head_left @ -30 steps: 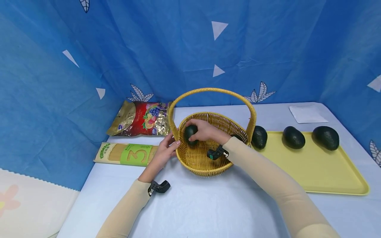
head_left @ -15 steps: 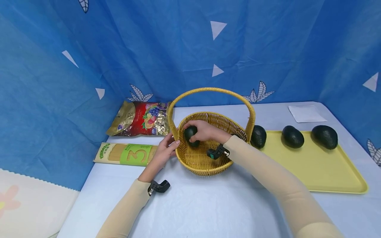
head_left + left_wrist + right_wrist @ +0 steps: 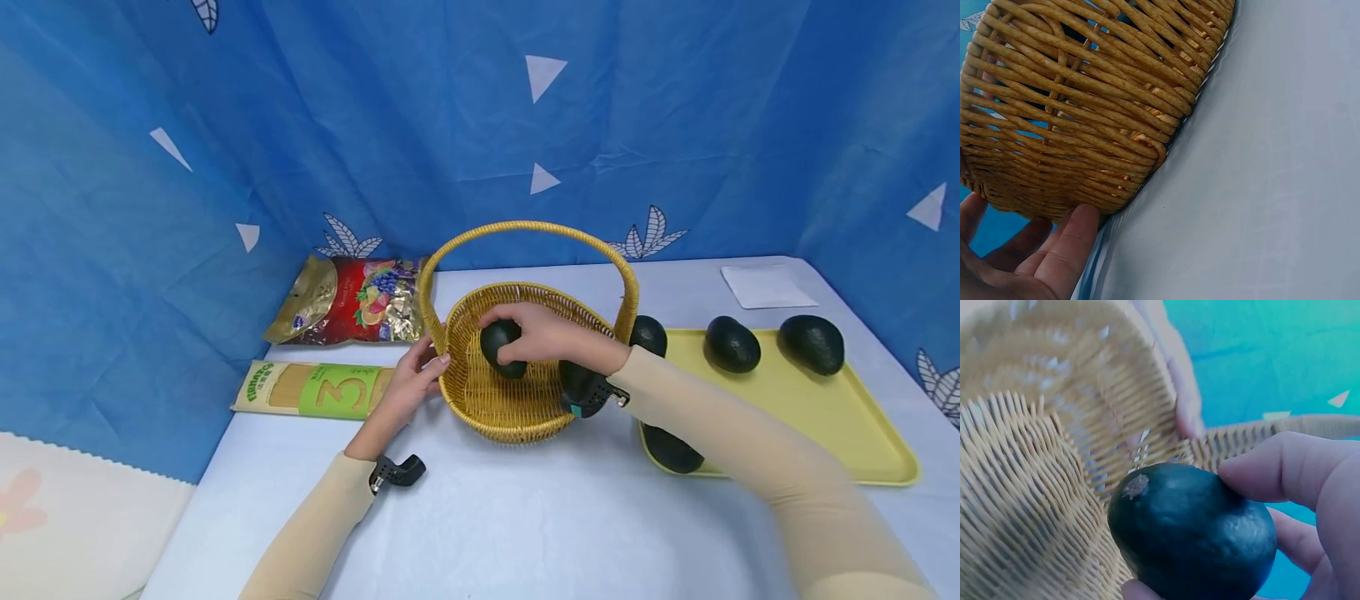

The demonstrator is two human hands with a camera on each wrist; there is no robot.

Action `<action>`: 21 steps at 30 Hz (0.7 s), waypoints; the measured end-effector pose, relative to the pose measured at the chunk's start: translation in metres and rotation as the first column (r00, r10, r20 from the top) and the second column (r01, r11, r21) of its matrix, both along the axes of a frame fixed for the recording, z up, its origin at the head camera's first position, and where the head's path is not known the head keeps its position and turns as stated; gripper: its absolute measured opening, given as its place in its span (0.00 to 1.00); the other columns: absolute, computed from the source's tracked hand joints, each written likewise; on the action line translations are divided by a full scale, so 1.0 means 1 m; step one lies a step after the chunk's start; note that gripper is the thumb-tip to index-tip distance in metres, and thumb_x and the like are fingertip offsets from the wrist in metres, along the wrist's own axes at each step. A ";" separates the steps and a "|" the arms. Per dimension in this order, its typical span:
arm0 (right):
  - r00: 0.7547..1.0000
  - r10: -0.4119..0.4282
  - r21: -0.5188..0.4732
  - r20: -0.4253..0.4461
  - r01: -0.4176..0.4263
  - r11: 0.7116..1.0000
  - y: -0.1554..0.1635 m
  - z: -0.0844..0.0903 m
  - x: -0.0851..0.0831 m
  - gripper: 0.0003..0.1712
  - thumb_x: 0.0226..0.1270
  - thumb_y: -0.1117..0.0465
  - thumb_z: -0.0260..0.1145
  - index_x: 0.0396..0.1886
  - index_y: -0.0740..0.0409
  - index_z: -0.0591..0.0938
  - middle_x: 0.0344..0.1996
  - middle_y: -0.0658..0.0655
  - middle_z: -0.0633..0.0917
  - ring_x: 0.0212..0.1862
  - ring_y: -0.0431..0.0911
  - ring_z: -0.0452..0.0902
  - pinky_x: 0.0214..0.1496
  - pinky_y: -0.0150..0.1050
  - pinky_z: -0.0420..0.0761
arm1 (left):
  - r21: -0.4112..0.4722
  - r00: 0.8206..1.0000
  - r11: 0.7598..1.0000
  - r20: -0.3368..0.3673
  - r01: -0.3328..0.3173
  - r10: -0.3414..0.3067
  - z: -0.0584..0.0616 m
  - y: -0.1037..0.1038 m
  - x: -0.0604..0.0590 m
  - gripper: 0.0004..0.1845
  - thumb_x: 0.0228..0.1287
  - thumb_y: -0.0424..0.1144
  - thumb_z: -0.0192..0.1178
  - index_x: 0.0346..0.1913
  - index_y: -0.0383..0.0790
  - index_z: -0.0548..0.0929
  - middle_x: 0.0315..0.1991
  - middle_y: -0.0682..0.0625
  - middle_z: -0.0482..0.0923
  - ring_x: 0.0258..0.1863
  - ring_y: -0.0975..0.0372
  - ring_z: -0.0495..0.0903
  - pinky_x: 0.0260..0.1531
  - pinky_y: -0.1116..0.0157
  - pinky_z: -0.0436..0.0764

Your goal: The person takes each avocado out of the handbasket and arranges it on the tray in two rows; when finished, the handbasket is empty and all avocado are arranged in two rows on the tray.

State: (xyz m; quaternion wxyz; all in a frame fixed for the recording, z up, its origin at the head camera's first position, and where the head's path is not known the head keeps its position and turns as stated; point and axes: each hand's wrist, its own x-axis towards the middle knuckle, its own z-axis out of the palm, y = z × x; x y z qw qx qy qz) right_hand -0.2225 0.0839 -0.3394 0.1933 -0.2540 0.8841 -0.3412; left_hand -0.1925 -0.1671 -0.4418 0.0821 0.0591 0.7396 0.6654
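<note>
My right hand (image 3: 542, 335) grips a dark green avocado (image 3: 493, 340) over the inside of a yellow wicker basket (image 3: 487, 410) with a tall arched handle. In the right wrist view, thumb and fingers pinch that avocado (image 3: 1191, 531), its stem scar facing the weave. A second avocado (image 3: 573, 377) shows at the basket's right side, partly hidden by the right wrist. My left hand (image 3: 407, 387) holds the basket's left side by the handle's base, its thumb at the rim. The left wrist view has fingers (image 3: 1069, 253) against the outer weave (image 3: 1085, 131).
A yellow tray (image 3: 817, 433) on the right bears several avocados (image 3: 732, 344), one (image 3: 672, 450) at its near left corner. Left of the basket lie a red and gold fruit candy bag (image 3: 352, 300) and a noodle pack (image 3: 315, 389). A white packet (image 3: 768, 287) lies back right.
The right hand has drawn the avocado slightly to the right within the basket, and its forearm has shifted right, uncovering the tray's near left avocado. The left hand keeps its place.
</note>
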 end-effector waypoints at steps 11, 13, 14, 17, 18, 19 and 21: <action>0.999 0.042 -0.137 -0.014 -0.044 0.990 0.053 0.009 0.038 0.32 0.59 0.63 0.70 0.66 0.54 0.79 0.65 0.61 0.79 0.57 0.57 0.78 0.52 0.47 0.86 | -0.004 1.000 1.000 -0.006 0.001 -0.001 -0.001 -0.002 -0.001 0.34 0.76 0.37 0.55 0.80 0.48 0.59 0.70 0.32 0.68 0.60 0.46 0.78 0.42 0.67 0.90; 0.999 0.052 -0.157 -0.003 -0.052 0.986 0.062 0.010 0.043 0.32 0.59 0.64 0.70 0.66 0.54 0.79 0.65 0.62 0.78 0.57 0.58 0.78 0.51 0.47 0.87 | -0.006 1.000 1.000 -0.005 -0.001 0.001 -0.001 -0.002 0.000 0.34 0.76 0.37 0.55 0.81 0.48 0.59 0.70 0.32 0.68 0.60 0.47 0.78 0.42 0.67 0.90; 0.999 0.053 -0.168 0.005 -0.051 0.985 0.067 0.011 0.046 0.32 0.59 0.64 0.70 0.65 0.53 0.79 0.64 0.63 0.78 0.56 0.58 0.78 0.50 0.47 0.87 | -0.007 1.000 1.000 -0.006 0.002 -0.002 -0.001 -0.002 0.000 0.34 0.76 0.37 0.55 0.81 0.48 0.58 0.70 0.32 0.68 0.60 0.46 0.78 0.42 0.67 0.90; 0.998 0.057 -0.188 0.011 -0.054 0.981 0.083 0.014 0.055 0.32 0.59 0.65 0.69 0.65 0.53 0.79 0.64 0.64 0.77 0.57 0.59 0.78 0.47 0.46 0.88 | 0.005 1.000 1.000 -0.005 0.006 -0.006 -0.001 -0.001 0.000 0.34 0.76 0.36 0.55 0.81 0.48 0.59 0.70 0.33 0.68 0.60 0.46 0.78 0.41 0.67 0.90; 0.998 0.063 -0.192 0.004 -0.061 0.979 0.089 0.015 0.058 0.31 0.59 0.65 0.69 0.65 0.53 0.79 0.64 0.64 0.77 0.57 0.58 0.78 0.46 0.45 0.88 | 0.008 1.000 1.000 -0.004 0.008 -0.008 -0.001 -0.001 0.000 0.34 0.76 0.36 0.55 0.81 0.48 0.59 0.70 0.33 0.67 0.60 0.45 0.78 0.41 0.67 0.90; 0.997 0.073 -0.201 0.002 -0.071 0.977 0.094 0.016 0.062 0.31 0.59 0.65 0.70 0.65 0.53 0.79 0.63 0.65 0.77 0.56 0.58 0.78 0.45 0.44 0.88 | 0.009 1.000 1.000 -0.004 0.008 -0.008 -0.001 -0.001 0.000 0.34 0.76 0.36 0.55 0.81 0.48 0.59 0.70 0.33 0.67 0.60 0.45 0.77 0.41 0.67 0.90; 0.994 0.111 -0.233 -0.005 -0.109 0.966 0.107 0.016 0.069 0.31 0.60 0.67 0.69 0.65 0.55 0.78 0.64 0.68 0.76 0.56 0.57 0.79 0.42 0.42 0.89 | 0.013 1.000 1.000 -0.001 0.004 -0.004 -0.001 0.000 0.000 0.34 0.75 0.36 0.56 0.81 0.48 0.59 0.71 0.33 0.67 0.60 0.46 0.77 0.41 0.67 0.90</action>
